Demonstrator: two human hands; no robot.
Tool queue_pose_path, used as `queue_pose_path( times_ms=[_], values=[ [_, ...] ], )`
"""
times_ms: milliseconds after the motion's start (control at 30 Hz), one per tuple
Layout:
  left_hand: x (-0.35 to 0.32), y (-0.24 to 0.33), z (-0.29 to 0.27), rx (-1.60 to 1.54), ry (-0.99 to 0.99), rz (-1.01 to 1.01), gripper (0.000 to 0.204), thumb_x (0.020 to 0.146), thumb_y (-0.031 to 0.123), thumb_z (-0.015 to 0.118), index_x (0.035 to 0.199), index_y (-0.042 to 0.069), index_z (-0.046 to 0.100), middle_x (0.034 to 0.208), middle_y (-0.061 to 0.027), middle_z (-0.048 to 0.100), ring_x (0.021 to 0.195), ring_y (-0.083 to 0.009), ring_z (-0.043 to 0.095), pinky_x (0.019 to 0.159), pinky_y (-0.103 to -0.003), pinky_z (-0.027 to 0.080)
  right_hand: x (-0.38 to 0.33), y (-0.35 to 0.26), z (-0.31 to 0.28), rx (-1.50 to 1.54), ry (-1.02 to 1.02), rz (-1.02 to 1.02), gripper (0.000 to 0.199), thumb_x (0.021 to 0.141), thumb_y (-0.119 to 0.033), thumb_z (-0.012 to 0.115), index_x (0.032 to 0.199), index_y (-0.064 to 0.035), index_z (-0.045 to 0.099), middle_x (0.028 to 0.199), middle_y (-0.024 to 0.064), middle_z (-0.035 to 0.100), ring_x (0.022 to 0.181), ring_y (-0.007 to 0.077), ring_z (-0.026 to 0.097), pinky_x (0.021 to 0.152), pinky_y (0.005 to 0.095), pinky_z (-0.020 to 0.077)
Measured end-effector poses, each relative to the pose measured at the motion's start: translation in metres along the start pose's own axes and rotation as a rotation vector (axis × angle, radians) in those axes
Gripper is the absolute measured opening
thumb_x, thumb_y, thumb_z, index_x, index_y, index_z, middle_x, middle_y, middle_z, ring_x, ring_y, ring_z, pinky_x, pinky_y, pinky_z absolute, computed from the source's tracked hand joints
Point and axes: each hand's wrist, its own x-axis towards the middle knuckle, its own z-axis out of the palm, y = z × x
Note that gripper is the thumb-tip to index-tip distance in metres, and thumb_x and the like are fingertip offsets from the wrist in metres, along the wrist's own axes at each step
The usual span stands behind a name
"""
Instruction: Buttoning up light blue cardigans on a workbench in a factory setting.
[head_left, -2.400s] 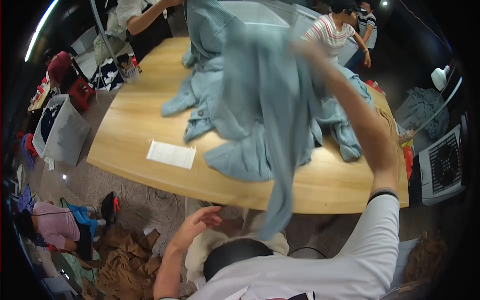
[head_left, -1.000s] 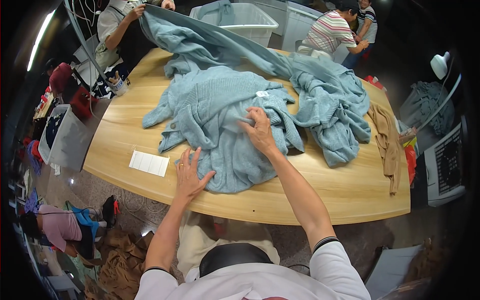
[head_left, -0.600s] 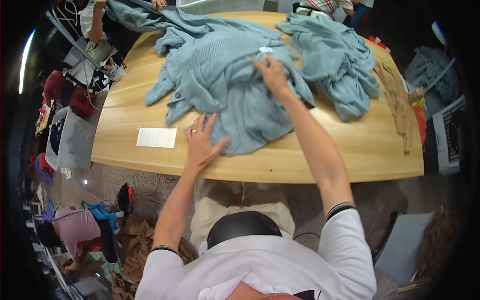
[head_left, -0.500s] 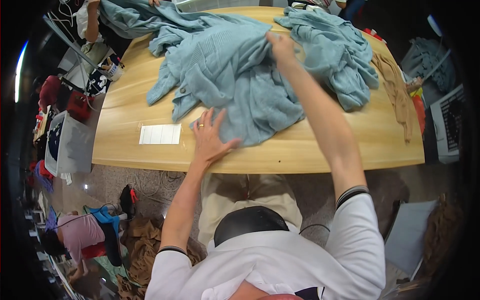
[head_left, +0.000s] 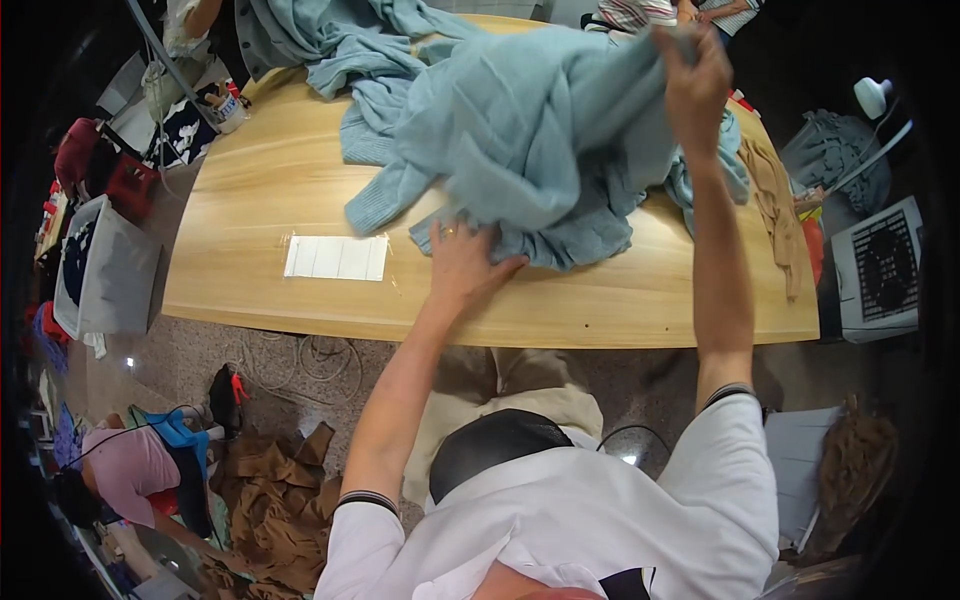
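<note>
A light blue knitted sweater (head_left: 520, 130) lies bunched over the middle of the wooden table. My right hand (head_left: 697, 90) is closed on its far right part and holds that fabric lifted, so the cloth hangs in a blurred, swinging fold. At the near edge, my left hand (head_left: 463, 265) rests on the sweater's lower part with its thumb stretched out, its fingertips partly hidden by the cloth. A ribbed cuff (head_left: 385, 200) sticks out to the left of that hand. More blue knitwear (head_left: 735, 165) lies at the right, partly behind my right forearm.
A white paper strip (head_left: 336, 258) is taped onto the wooden table (head_left: 250, 200). Brown knitwear (head_left: 775, 220) lies along the right edge. Another blue garment (head_left: 340, 50) trails over the far left. A grey bin (head_left: 120, 270) stands left; a person in pink (head_left: 115, 465) works beside brown cloth (head_left: 270, 490).
My right hand has moved right and up, pulling the sweater's fabric off the table over the right-hand pile. My left hand stays by the near edge of the cloth.
</note>
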Motion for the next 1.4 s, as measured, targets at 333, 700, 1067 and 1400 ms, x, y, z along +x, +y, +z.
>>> queue_pose_path(
  times_ms=[333, 700, 1067, 1400],
  values=[
    [0.018, -0.016, 0.019, -1.178, 0.188, -0.205, 0.107, 0.071, 0.053, 0.095, 0.149, -0.002, 0.046, 0.14, -0.0157, 0.059, 0.135, -0.0293, 0.054, 0.116, -0.042, 0.042, -0.248, -0.016, -0.023, -0.378, -0.68, 0.052, 0.074, 0.075, -0.031, 0.089, 0.141, -0.0164, 0.058, 0.163, 0.0249, 0.036, 0.151, 0.0439, 0.033, 0.121, 0.0655, 0.0244],
    [0.069, -0.046, -0.002, -1.366, 0.573, -0.607, 0.07, 0.08, 0.01, 0.089, 0.138, 0.002, 0.051, 0.128, -0.0108, 0.066, 0.114, -0.0216, 0.065, 0.099, -0.037, 0.052, -0.201, 0.07, 0.01, -0.345, -0.89, 0.165, 0.07, 0.083, -0.027, 0.084, 0.142, -0.0081, 0.053, 0.159, 0.0251, 0.04, 0.149, 0.0451, 0.035, 0.12, 0.0615, 0.0303],
    [-0.029, 0.132, -0.06, -0.766, 0.216, 0.286, 0.053, 0.076, -0.001, 0.078, 0.127, 0.006, 0.066, 0.111, -0.0141, 0.068, 0.105, -0.0301, 0.068, 0.094, -0.04, 0.054, -0.195, 0.022, -0.017, 0.914, -0.703, 0.965, 0.048, 0.106, -0.046, 0.064, 0.122, -0.0007, 0.073, 0.113, 0.0048, 0.074, 0.102, 0.015, 0.067, 0.092, 0.0308, 0.0503],
    [-0.067, 0.099, 0.001, -0.919, 0.042, -0.069, 0.073, 0.083, 0.019, 0.089, 0.143, 0.002, 0.051, 0.127, -0.0185, 0.063, 0.118, -0.0334, 0.063, 0.103, -0.043, 0.05, -0.256, 0.005, -0.019, 0.922, -0.429, 1.38, 0.045, 0.108, -0.043, 0.061, 0.137, -0.0089, 0.062, 0.129, 0.0016, 0.068, 0.113, 0.0167, 0.065, 0.097, 0.0378, 0.0503]
  ],
)
